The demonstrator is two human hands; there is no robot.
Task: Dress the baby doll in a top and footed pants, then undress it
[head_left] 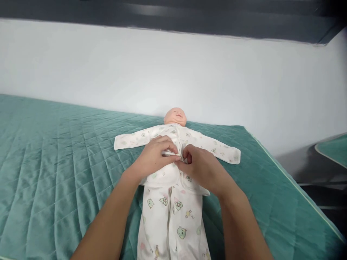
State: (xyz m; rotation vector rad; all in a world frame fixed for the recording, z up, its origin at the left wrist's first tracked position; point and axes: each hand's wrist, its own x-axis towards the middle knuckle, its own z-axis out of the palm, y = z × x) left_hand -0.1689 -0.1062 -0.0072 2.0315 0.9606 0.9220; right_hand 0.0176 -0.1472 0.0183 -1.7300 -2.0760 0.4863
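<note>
- Left hand (158, 153) is placed over the doll's chest from the near left, its thumb and index finger closed on a white tie (179, 144) at the front of the top
- Right hand (204, 166) is brought in from the near right, its fingers curled and its tips set right at the same spot; whether cloth is pinched there cannot be told, as the fingertips are partly hidden
- Both hands are held close together, just beside each other, at the middle of the chest
- The doll (175, 116) is laid on its back in the middle of the scene, with its head at the far end, near the wall
- A white printed top (159, 173) is worn by it, the sleeves being spread out to left and right
- White trousers (181, 213) with green bear figures are stretched toward the near side, the waist being covered by the top's hem
- A green quilted cover (67, 173) is spread beneath, edged with pale piping on the right
- A pale wall (173, 65) is seen on the far side, topped by a dark band (151, 11)
- Another green surface (333, 150) is partly shown at the far right
</note>
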